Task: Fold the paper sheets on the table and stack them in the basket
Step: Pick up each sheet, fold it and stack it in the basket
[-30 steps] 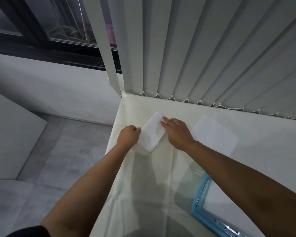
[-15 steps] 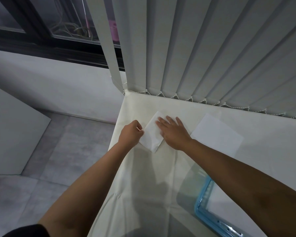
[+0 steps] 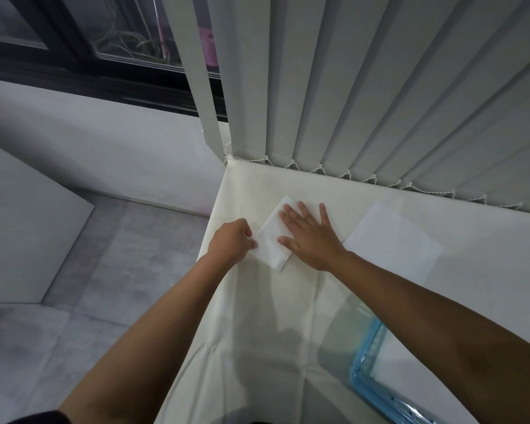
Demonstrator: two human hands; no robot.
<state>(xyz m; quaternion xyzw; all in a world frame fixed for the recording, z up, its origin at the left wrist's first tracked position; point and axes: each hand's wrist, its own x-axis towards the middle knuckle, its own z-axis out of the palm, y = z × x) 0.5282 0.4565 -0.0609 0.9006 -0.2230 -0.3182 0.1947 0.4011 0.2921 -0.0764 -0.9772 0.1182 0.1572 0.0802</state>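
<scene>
A folded white paper sheet (image 3: 270, 240) lies near the table's far left corner. My left hand (image 3: 231, 238) pinches its left edge with curled fingers. My right hand (image 3: 311, 235) lies flat on the sheet's right part, fingers spread, pressing it onto the table. A second, unfolded white sheet (image 3: 393, 240) lies flat to the right of my right hand. The blue plastic basket (image 3: 363, 382) sits at the lower right; my right forearm hides most of it, and white paper shows inside.
The table (image 3: 257, 347) wears a cream cloth; its left edge drops to a grey tiled floor (image 3: 89, 286). Vertical blinds (image 3: 349, 102) hang along the table's far edge. A white panel (image 3: 19, 240) leans at the left.
My right hand has spread flat and slid further over the folded sheet. The left hand still holds the left edge. The view has shifted slightly.
</scene>
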